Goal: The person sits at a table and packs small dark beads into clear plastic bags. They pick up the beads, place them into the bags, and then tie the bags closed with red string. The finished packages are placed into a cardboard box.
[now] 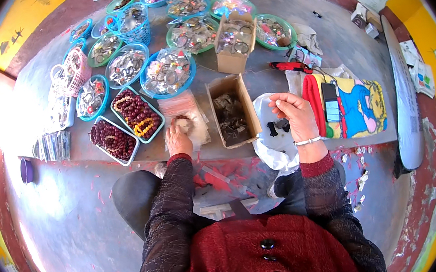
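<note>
My left hand lies with its fingers stretched out on a stack of small clear plastic bags. By its fingertips is a small brown ring-shaped thing, perhaps a beaded bracelet, partly hidden by the fingers. My right hand is raised above the right rim of a white plastic bag, thumb and fingertips pinched together. Whatever is in that pinch is too small to make out. A few black pieces lie in the white bag. Between my hands stands an open cardboard box with dark wrapped items inside.
Two trays of dark red beads, a nearer tray and a farther tray, stand left of my left hand. Several baskets of packaged trinkets, including a blue basket, fill the far side. A folded colourful cloth with a phone lies at right.
</note>
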`<state>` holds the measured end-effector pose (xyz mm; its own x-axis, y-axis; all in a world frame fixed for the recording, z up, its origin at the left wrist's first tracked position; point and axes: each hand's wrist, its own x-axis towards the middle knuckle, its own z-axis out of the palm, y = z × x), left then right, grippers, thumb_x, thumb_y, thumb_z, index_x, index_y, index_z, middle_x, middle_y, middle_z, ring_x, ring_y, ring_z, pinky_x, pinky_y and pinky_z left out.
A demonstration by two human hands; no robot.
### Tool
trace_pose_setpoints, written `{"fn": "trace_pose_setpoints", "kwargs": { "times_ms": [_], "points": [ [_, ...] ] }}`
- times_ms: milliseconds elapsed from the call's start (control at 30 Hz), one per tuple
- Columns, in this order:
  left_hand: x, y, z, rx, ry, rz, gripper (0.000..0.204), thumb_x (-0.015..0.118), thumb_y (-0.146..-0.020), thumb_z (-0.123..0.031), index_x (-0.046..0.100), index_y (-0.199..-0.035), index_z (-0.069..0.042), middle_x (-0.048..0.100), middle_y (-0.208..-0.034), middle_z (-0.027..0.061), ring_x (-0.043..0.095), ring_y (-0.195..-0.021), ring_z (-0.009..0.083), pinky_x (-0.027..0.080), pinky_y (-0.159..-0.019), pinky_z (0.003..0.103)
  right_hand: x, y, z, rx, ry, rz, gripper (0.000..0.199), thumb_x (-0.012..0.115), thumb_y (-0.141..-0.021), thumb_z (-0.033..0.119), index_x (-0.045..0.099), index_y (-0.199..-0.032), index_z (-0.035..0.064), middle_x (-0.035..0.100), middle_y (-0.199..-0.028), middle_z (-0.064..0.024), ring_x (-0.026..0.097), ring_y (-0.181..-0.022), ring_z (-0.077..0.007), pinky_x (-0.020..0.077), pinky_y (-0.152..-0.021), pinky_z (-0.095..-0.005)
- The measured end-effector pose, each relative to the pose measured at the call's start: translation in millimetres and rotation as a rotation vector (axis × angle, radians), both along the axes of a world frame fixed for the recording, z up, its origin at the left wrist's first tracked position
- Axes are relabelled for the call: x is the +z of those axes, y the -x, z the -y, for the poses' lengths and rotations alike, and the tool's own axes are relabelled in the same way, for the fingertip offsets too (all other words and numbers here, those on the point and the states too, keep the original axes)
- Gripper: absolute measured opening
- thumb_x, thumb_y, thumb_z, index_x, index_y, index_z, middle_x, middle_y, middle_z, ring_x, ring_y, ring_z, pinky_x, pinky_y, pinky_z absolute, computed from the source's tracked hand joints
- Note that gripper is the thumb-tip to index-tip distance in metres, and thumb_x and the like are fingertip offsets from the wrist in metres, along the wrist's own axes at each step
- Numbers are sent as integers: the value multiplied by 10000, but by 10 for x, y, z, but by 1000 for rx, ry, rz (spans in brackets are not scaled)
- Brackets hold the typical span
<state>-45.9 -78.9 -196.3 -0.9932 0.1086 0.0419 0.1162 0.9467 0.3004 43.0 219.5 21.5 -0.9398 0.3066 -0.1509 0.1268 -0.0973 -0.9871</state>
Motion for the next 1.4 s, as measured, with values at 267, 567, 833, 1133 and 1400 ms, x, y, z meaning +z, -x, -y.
{"fn": "trace_pose_setpoints", "kwargs": {
  "times_ms": [267, 567, 833, 1133, 1400],
  "points": [
    [5, -31, -54, -122, 122, 41, 273, 481, -772, -63, 525, -1040, -81, 525, -1137, 111, 436, -1158, 294, 420, -880, 402, 198, -8, -552, -223, 90, -108, 174, 529, -847, 82, 627, -964, -2, 639, -836, -60, 569, -706, -90, 428, -618, -198],
    [-128, 103, -65, -79, -33, -117, 191, 486, -803, -153, 583, -946, -72, 599, -994, 136, 526, -982, 326, 427, -819, 420, 140, -46, -582, -167, 221, -99, 161, 556, -837, 87, 624, -958, 6, 638, -824, -60, 583, -691, -99, 440, -610, -203],
    [-24, 149, -45, 86, -204, 172, 200, 518, -829, -233, 671, -890, -119, 626, -874, 160, 586, -842, 334, 455, -755, 430, 140, -56, -476, -119, 193, -70, 164, 550, -843, 109, 627, -953, 16, 633, -815, -40, 576, -709, -91, 429, -627, -206],
    [1338, 366, -361, 364, -1589, 71, 173, 578, -835, -99, 580, -966, 13, 640, -867, 76, 622, -773, 163, 474, -607, 248, 137, -61, -327, -27, 166, -50, 158, 546, -848, 104, 633, -951, 23, 637, -805, -29, 567, -696, -75, 426, -628, -202],
    [2379, -460, -742, 28, -2020, 654, 107, 573, -837, -129, 575, -931, -77, 637, -940, 58, 589, -894, 146, 425, -723, 252, -6, -82, 136, 224, 113, 45, 221, 554, -867, 178, 612, -1021, 30, 637, -866, -31, 575, -748, -88, 447, -685, -224]
  ]
}}
